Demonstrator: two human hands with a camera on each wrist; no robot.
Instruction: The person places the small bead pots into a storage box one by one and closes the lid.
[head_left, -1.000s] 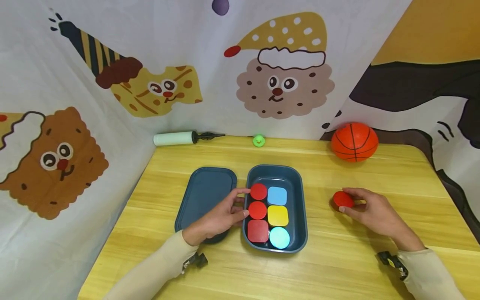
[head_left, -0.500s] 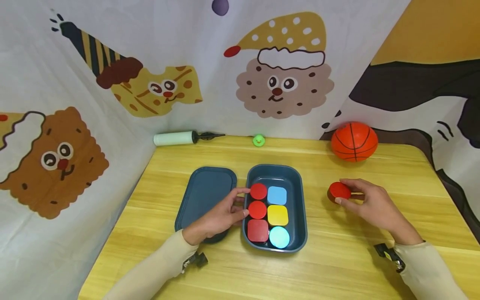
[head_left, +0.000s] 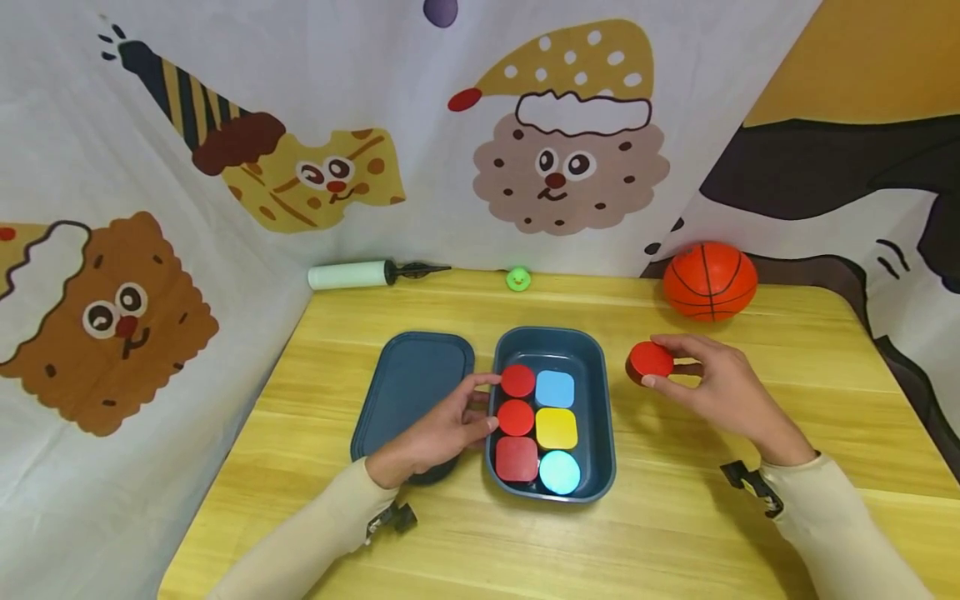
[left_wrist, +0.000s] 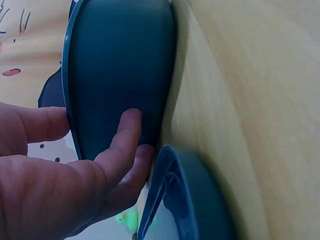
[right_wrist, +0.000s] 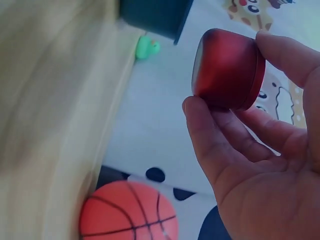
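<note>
In the head view, my right hand [head_left: 723, 387] pinches a small round red tin [head_left: 651, 360] between thumb and fingers, just right of the dark blue box [head_left: 609, 467]. The right wrist view shows this tin [right_wrist: 227, 70] tilted on its side in the fingers, raised off the table. My left hand [head_left: 442, 429] rests against the box's left side, fingers fairly straight. Its fingertips touch the rim and the outer wall [left_wrist: 120, 60] in the left wrist view. Inside the box are two round red tins [head_left: 516, 417], a square red one [head_left: 517, 459], and blue, yellow and light-blue ones [head_left: 559, 472].
A dark blue lid [head_left: 416, 375] lies left of the box, partly under the left hand. Along the back edge sit a pale green pump [head_left: 348, 275], a small green duck [head_left: 518, 279] and an orange basketball [head_left: 710, 282]. A printed cloth [head_left: 420, 67] hangs behind the wooden table.
My right hand has carried the red tin leftward and up, closer to the box's right side. The left hand and the box have stayed in place.
</note>
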